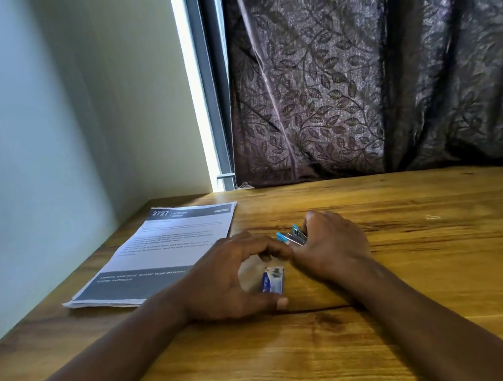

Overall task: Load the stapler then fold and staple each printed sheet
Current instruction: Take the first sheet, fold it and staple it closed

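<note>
R hand point(328, 244) grips blue stapler point(292, 237), fingers curled round it, on the surface point(419, 262). L hand point(225, 280) just left of stapler, fingers curled, tips at its open end; can't tell if pinching anything. Box point(273, 280) lies just nearer than stapler. Sheets point(167, 246) stacked left of stapler.

Wood, paper, plastic, metal, cloth.
Counter point(419, 262): grained wood with a soft sheen. Printed sheets point(167, 246): matt paper. Stapler point(293, 237): blue plastic over bright metal. Staple box point(272, 280): glossy card. Curtain point(373, 72): faintly lustrous cloth.
</note>
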Demonstrator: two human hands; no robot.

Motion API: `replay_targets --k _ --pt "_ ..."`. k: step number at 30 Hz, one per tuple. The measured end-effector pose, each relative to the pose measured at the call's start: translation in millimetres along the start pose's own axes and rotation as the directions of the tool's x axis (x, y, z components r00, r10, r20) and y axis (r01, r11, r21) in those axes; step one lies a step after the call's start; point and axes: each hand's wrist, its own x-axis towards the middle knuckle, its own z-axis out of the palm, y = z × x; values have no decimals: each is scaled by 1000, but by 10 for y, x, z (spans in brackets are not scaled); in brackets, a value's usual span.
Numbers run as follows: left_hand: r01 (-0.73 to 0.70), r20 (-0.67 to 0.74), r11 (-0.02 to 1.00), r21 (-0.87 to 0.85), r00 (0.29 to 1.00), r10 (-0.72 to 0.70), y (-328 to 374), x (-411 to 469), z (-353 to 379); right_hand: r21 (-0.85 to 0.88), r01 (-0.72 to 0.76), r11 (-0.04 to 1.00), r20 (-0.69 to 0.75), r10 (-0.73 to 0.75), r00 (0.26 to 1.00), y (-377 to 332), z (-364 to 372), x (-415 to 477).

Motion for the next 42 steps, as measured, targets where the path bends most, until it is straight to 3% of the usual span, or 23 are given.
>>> replay_targets --k 3,5,8,10,13,16,19,24,30,35,42 --pt "153 -171 987 -51 972 -160 -210 -5 -200 42 67 997 -44 -65 997 -12 -22 10" --pt "342 -315 939 22 894 -319 -454 13 -401 73 196 978 -69 -191 979 -81 -45 2" --pt "648 -410 741 179 733 -542 -889 -70 -699 104 377 920 -1 -379 925 -270 -33 -61" --pt "778 -439 582 236 619 -650 -1084 -197 -797 109 451 886 69 -459 886 -398 -5 -101" --pt "858 -455 411 308 512 -729 -1203 -344 -784 59 527 848 165 -529 832 -615 17 -100" --pt "887 -427 342 311 451 -783 -1242 -384 -783 23 533 846 266 -519 812 -825 44 -2" --pt "899 -470 357 252 437 -767 -1261 -417 -796 38 500 865 322 -485 813 -1008 112 138" --pt "845 -508 524 -109 406 -760 -1294 -441 -860 -13 471 882 301 -446 843 -1149 378 147" --pt "754 -501 519 -403 293 -814 -1409 -539 -964 -9 454 891 258 -437 862 -1143 466 98" --pt "765 -580 580 -280 346 -737 -1424 -536 -963 25 443 896 259 -434 863 -1131 451 96" --pt "805 -685 587 -85 380 -621 -1371 -476 -948 57 429 902 276 -427 861 -1116 441 84"
